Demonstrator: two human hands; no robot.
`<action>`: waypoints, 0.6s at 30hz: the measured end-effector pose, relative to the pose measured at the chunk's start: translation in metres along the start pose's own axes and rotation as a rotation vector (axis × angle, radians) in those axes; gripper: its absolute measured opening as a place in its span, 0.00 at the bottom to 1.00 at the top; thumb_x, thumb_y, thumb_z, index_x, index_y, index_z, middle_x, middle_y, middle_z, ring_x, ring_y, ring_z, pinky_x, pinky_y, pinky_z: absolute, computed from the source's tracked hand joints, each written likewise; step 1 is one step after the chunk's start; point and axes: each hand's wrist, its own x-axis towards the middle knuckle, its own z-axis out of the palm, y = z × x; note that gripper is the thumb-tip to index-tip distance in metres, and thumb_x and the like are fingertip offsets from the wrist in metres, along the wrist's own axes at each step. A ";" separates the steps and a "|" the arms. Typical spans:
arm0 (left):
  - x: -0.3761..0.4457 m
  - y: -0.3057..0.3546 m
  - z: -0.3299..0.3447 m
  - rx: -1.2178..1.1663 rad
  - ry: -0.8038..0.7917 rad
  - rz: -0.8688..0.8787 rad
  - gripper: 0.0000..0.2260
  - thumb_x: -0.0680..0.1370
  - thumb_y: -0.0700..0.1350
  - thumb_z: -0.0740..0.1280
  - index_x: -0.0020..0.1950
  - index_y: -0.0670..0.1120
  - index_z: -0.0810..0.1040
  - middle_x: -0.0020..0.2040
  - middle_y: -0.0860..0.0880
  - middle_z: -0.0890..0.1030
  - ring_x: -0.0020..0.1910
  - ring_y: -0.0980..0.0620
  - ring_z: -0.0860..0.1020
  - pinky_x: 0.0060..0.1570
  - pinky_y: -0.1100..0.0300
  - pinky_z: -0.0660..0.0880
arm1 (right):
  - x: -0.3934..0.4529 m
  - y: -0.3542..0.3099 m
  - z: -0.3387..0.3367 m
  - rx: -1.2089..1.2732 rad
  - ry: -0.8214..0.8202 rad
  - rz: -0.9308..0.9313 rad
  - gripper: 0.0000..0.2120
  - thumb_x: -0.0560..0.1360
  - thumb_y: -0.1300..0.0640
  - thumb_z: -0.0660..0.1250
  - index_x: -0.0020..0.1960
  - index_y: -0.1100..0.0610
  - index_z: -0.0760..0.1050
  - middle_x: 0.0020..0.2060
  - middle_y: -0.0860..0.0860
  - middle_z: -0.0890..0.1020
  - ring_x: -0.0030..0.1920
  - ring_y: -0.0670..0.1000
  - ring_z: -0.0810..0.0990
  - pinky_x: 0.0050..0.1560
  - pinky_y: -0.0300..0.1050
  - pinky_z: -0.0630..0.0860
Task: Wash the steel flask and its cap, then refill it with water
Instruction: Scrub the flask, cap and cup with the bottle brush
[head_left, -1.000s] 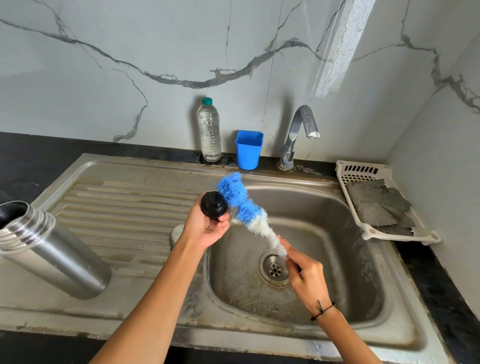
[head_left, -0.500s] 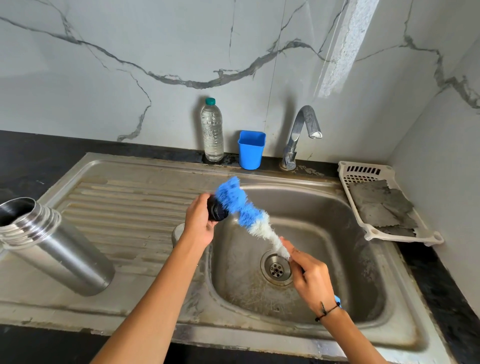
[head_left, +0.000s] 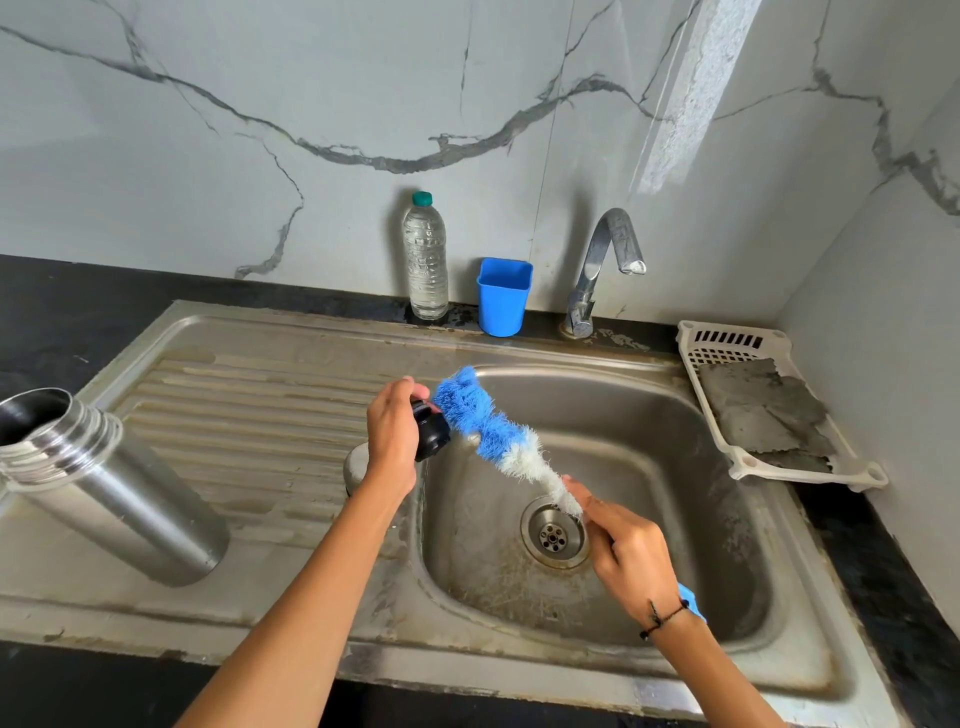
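The person holds the black cap (head_left: 431, 434) in the left hand (head_left: 392, 441) over the left edge of the sink (head_left: 675, 519), probably so that dirty water falls into the basin and not on the counter (head_left: 47, 322). The fingers of this hand are curled around the cap and turn its side toward the brush (head_left: 498, 441). The right hand (head_left: 631, 551) grasps the brush handle with closed fingers, low over the drain (head_left: 553, 532), and the blue and white bristles press against the cap. The cap looks small, dark and round, partly hidden by the hand. The steel flask (head_left: 109, 488) lies on its side on the draining board (head_left: 249, 415) at the left, open, its mouth tilted up; it looks shiny with threaded rings at the neck. The tap (head_left: 608, 260) shows no running water.
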 end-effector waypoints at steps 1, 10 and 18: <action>0.000 0.000 0.000 0.014 -0.001 0.014 0.13 0.81 0.47 0.59 0.38 0.46 0.75 0.38 0.47 0.77 0.37 0.49 0.76 0.33 0.58 0.75 | -0.001 0.001 0.000 0.008 0.000 -0.014 0.27 0.72 0.64 0.59 0.68 0.45 0.66 0.36 0.47 0.81 0.31 0.45 0.74 0.30 0.44 0.74; 0.003 -0.001 -0.001 0.138 -0.045 0.165 0.18 0.82 0.56 0.55 0.37 0.50 0.76 0.35 0.49 0.78 0.36 0.48 0.77 0.44 0.46 0.76 | -0.005 0.003 -0.002 0.041 0.017 -0.049 0.24 0.72 0.62 0.55 0.67 0.50 0.71 0.32 0.44 0.76 0.30 0.41 0.67 0.30 0.39 0.72; -0.002 0.001 -0.011 0.378 -0.090 0.381 0.19 0.83 0.54 0.51 0.49 0.44 0.76 0.41 0.50 0.77 0.44 0.48 0.76 0.43 0.57 0.72 | -0.002 0.002 -0.009 -0.065 -0.014 -0.063 0.24 0.73 0.60 0.55 0.67 0.48 0.69 0.30 0.43 0.69 0.26 0.46 0.68 0.23 0.42 0.70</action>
